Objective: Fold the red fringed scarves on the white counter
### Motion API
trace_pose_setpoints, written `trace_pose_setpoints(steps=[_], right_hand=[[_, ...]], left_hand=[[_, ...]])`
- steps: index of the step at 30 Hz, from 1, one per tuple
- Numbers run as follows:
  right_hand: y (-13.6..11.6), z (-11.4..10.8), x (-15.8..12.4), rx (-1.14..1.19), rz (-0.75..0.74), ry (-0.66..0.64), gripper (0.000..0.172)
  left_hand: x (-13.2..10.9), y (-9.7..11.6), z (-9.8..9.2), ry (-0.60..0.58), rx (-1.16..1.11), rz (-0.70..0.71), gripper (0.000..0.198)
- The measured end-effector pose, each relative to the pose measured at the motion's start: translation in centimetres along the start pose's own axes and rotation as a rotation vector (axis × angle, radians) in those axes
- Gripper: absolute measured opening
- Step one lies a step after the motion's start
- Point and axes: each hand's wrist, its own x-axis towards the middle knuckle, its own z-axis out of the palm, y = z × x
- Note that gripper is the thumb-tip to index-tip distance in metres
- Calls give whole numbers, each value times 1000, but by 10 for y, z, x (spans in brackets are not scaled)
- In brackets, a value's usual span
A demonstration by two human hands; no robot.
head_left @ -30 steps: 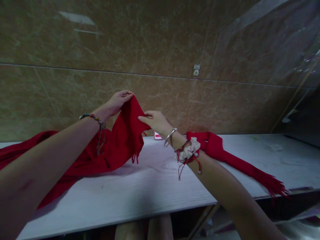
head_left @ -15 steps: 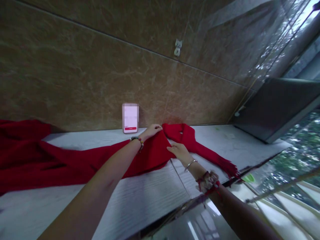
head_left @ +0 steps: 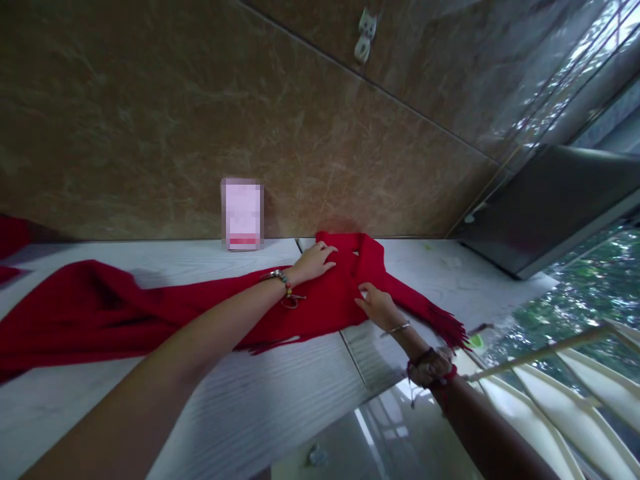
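A long red scarf (head_left: pixel 300 303) stretches across the white ledge, its left part loosely rumpled. Toward the right its fabric is folded over, and one fringed end slants out to the lower right. More fringe shows along the near edge, below my left forearm. My left hand (head_left: pixel 313 262) rests on the scarf near the wall side, fingers apart and holding nothing. At the right edge of the folded fabric is my right hand (head_left: pixel 379 307), thumb and forefinger apart, the fingertips at the cloth.
A phone (head_left: pixel 243 215) with a lit, blurred screen leans against the brown tiled wall (head_left: pixel 150 133). A white cat-shaped piece (head_left: pixel 365 37) is fixed higher up. To the right stands a dark panel-like object (head_left: pixel 530 207); a pale railing (head_left: pixel 540 360) lies beyond the ledge's front edge.
The scarf's flat part has shifted right, over the folded portion. My left hand has opened from its pinch and my right fingers have parted at the edge. The camera view has tilted.
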Motion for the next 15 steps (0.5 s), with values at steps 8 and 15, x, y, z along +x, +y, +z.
trace_pose_setpoints(steps=[8,15], right_hand=[[-28,-14,14,86,71,-12,49],[-23,-25,12,195,-162,223,26]], left_hand=[[-107,-2,-59,-371,237,-115,55],[-149,9,-71,-469,334,-187,55]])
